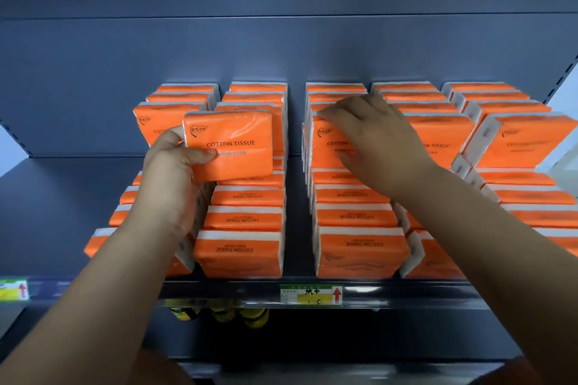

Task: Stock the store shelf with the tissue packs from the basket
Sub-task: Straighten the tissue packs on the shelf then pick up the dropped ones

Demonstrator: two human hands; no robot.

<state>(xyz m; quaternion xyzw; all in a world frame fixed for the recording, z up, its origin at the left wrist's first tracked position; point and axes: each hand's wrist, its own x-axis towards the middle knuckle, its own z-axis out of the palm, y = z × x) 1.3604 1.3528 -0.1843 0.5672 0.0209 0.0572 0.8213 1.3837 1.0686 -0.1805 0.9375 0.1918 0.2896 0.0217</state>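
Head view: dark grey shelf [62, 212], orange tissue packs [359, 247] in rows, two tiers.
Shelf edge: price label [311, 294].
Left hand [169, 178]: grips raised pack [231, 134] before the left rows.
Right hand [375, 141]: fingers curled over standing pack [328, 147].

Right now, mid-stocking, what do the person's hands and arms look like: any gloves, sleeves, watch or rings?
Both the left hand and the right hand are ungloved, with no ring on the fingers in view. Neither wrist carries a watch or band. The left forearm and right forearm are uncovered, with no sleeve cuff or marking showing.
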